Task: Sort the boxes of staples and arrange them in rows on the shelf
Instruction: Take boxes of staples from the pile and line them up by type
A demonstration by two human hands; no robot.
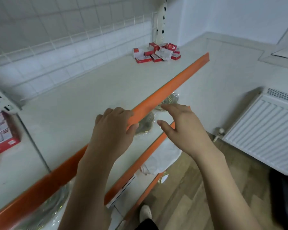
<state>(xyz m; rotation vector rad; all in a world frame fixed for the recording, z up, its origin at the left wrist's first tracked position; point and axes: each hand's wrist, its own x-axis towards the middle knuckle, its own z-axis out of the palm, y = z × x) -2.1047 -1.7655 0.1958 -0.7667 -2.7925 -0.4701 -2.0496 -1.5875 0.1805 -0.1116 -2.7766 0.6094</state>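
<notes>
A loose pile of several red-and-white staple boxes (157,52) lies at the far right end of the white shelf (83,100), close to the wire back grid. My left hand (113,125) grips the shelf's orange front edge strip (170,88), fingers curled over the top and thumb underneath. My right hand (181,125) hovers just right of that edge, fingers loosely spread, holding nothing. Both hands are far from the pile.
A stack of red-and-white boxes (2,130) stands on the neighbouring shelf section at left. Lower shelves with orange edges hold clear plastic packs (145,125) and a white bag (161,160). A white radiator (264,133) hangs on the wall at right. Wooden floor lies below.
</notes>
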